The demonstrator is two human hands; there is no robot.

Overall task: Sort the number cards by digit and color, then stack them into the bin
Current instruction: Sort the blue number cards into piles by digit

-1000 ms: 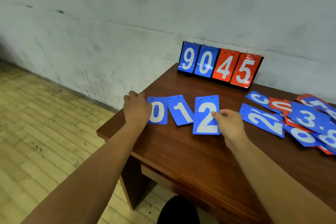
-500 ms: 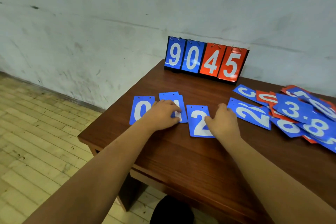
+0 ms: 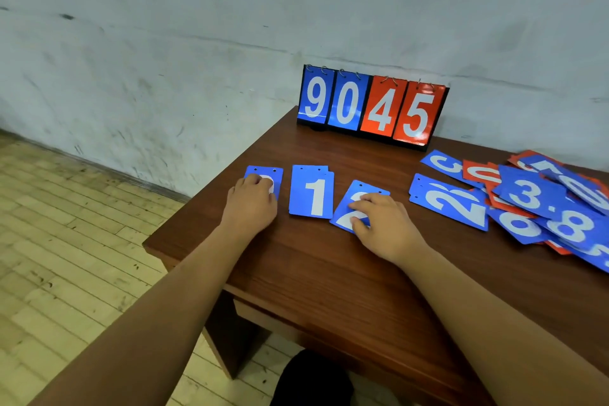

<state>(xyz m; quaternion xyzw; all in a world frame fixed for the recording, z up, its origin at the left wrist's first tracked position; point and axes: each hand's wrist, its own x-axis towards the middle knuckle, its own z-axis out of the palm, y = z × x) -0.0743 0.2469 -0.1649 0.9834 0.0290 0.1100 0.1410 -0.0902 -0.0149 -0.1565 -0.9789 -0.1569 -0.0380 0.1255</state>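
Shows left hand (image 3: 252, 204) resting, fingers bent, on the blue 0 card (image 3: 276, 175) and right hand (image 3: 384, 224) pressing spread fingers onto the tilted blue 2 card (image 3: 342, 218), blue 1 card (image 3: 314, 193) between the hands; risks nudging that card askew if either palm drags.

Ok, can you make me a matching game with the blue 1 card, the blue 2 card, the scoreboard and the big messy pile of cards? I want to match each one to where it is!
Things:
1. blue 1 card
2. blue 2 card
3. scoreboard
4. messy pile of cards

Places:
A. standing upright at the back of the table
B. heaped on the table's right side
C. partly under the right hand
D. lying flat between the left hand and the right hand

Right pairs: 1-D, 2-C, 3-A, 4-B.
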